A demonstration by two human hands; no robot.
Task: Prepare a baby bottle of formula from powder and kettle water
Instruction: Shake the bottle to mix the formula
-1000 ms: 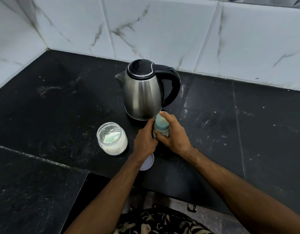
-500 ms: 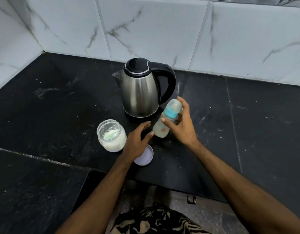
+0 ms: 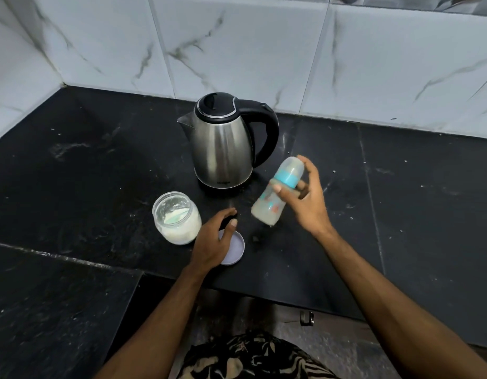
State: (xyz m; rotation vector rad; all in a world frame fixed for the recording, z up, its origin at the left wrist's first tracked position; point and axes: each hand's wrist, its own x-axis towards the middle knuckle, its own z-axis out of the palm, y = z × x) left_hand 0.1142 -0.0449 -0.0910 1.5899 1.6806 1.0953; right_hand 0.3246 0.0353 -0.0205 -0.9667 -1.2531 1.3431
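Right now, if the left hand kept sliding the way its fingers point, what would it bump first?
Probably the kettle. The left hand lies over the jar lid, its fingers pointing up and a bit right across bare counter toward the kettle's base. The baby bottle looks off to the right, though depth is unclear.

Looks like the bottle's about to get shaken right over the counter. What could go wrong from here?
1. The powder jar stands open, its lid lying under the left hand; a stray knock could spill powder.
2. The right hand holds the tilted baby bottle close to the kettle; a wide swing might hit it.
3. If the blue collar is loose, formula may leak.
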